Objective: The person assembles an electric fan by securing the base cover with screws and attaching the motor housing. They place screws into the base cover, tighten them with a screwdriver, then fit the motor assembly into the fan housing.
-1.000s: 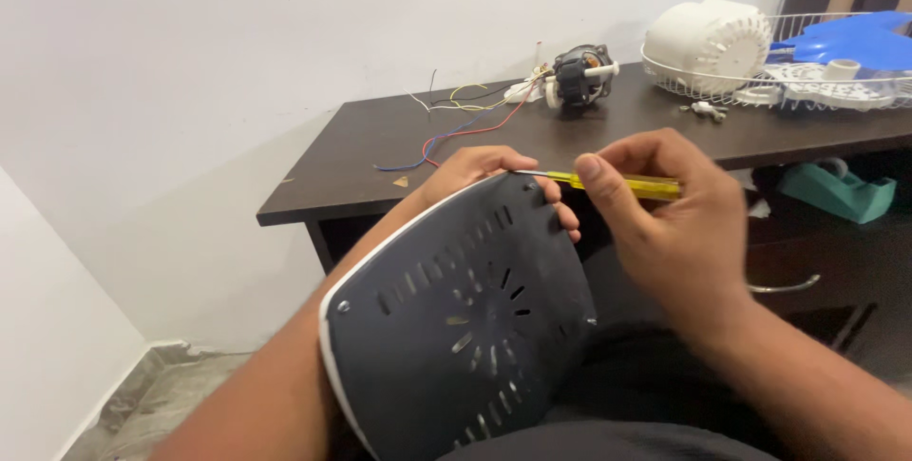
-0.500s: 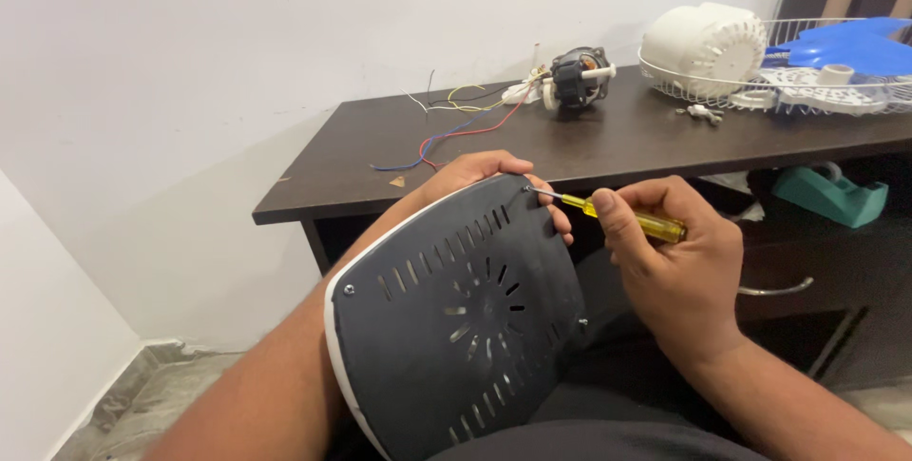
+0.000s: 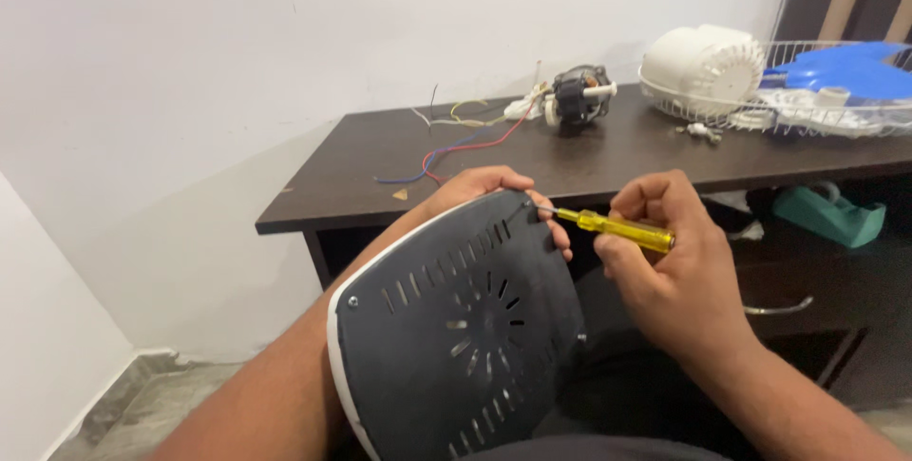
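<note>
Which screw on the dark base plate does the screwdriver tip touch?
The screw at the plate's top corner, beside the left hand. The other two, at the left edge and lower right edge, are untouched.

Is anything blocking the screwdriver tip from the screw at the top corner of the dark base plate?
Nothing visible. The yellow screwdriver in the right hand reaches the top corner of the base plate; left hand fingers grip the edge just beside it.

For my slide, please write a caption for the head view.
Right hand sets yellow screwdriver to a corner screw of dark vented panel, held by left hand.
</note>
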